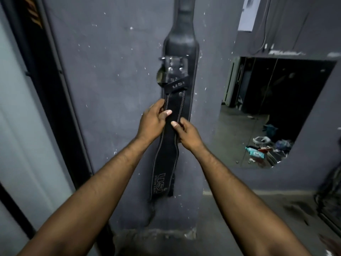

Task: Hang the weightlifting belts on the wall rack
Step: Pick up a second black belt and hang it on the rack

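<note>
A black leather weightlifting belt [181,50] hangs flat against the grey wall, its top end running out of the frame, so whatever holds it up is hidden. A metal buckle [174,68] sits partway down, above a loop marked "USI". The narrower stitched strap with white "USI" lettering falls below to about knee height. My left hand [154,121] pinches the strap's left edge, thumb on the front. My right hand [186,133] grips the right edge just below, thumb pressed onto the leather.
A dark door frame [55,93] and pale door run down the left side. To the right a wall mirror [273,111] reflects a dim room with scattered items on the floor. A white box [248,13] is mounted high on the right.
</note>
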Available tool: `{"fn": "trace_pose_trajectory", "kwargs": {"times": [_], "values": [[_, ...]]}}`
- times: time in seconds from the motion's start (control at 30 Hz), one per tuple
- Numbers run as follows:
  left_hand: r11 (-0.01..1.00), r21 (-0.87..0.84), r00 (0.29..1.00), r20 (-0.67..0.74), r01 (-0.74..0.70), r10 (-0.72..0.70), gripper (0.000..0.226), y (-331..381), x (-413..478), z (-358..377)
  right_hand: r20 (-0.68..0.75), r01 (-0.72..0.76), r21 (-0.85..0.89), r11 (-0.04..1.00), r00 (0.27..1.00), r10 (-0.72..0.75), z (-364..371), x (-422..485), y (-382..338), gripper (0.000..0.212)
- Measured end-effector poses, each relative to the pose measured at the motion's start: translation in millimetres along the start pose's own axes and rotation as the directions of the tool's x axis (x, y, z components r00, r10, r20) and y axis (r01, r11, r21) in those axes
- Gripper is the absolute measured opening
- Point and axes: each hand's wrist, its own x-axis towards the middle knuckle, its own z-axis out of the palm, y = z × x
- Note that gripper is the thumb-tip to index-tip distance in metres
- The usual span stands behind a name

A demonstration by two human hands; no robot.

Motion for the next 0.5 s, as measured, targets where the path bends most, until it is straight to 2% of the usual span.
{"fn": "trace_pose_trajectory", "kwargs": {"times": [0.07,0.13,0.2,0.27,0.37,0.4,0.5], "values": [[0.998,-0.051,0.999,0.045,-0.021,0.024,0.032,4.9,13.0,-13.7,-0.073,0.045,-0.026,0.999,0.996,-0.046,0.9,12.4,-12.6,0.018],[0.995,-0.096,0.997,0.076,0.003,0.004,0.046,8.1,23.7,-25.6,-0.114,0.09,-0.106,0.99,0.988,-0.102,0.3,24.5,-23.1,0.041],[0.995,-0.096,1.0,0.016,0.001,0.001,0.049,7.3,34.0,-30.6,-0.143,0.124,-0.116,0.985,0.98,-0.14,0.2,31.5,-32.2,0.051],[0.991,-0.134,0.998,-0.065,-0.003,-0.006,0.047,8.1,42.4,-32.8,-0.147,0.106,-0.094,0.99,0.982,-0.12,1.7,36.1,-32.3,0.046],[0.985,-0.168,0.991,-0.134,-0.027,0.005,0.046,15.5,54.8,-37.1,0.05,0.032,-0.046,0.998,0.998,-0.03,6.8,37.9,-21.1,0.035],[0.986,-0.162,0.989,-0.144,-0.041,0.017,0.045,18.9,59.3,-38.8,0.064,0.021,-0.082,0.996,0.998,-0.016,9.0,38.3,-17.0,0.032],[0.992,-0.099,0.981,-0.185,-0.072,0.053,0.043,27.0,71.8,-40.7,-0.096,0.06,-0.278,0.959,0.991,-0.09,14.6,42.3,-16.6,0.038]]}}
